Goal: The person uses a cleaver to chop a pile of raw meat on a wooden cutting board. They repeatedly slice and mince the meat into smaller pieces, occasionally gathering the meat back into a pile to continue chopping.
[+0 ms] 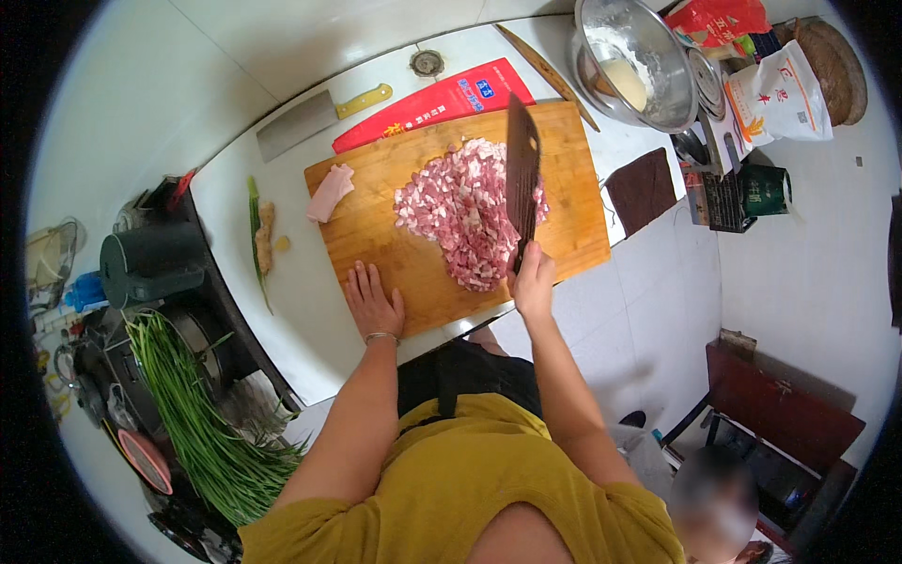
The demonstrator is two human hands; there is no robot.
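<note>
So the right hand (533,280) grips a cleaver (522,172) over diced meat (462,211); the left hand (372,303) lies flat and open on the cutting board (395,254) near its front edge, a red packet (434,101) just behind the board.

You are standing in a home kitchen. The wooden cutting board (451,211) on the white counter (282,291) carries a heap of diced meat (460,221). Behind the board lies a spare cleaver (310,117), and to its right rear a steel bowl (629,61) holds dough beside a flour bag (775,94). Left of the board, green chives (193,414) rest over a stove with a dark pot (150,263).
</note>
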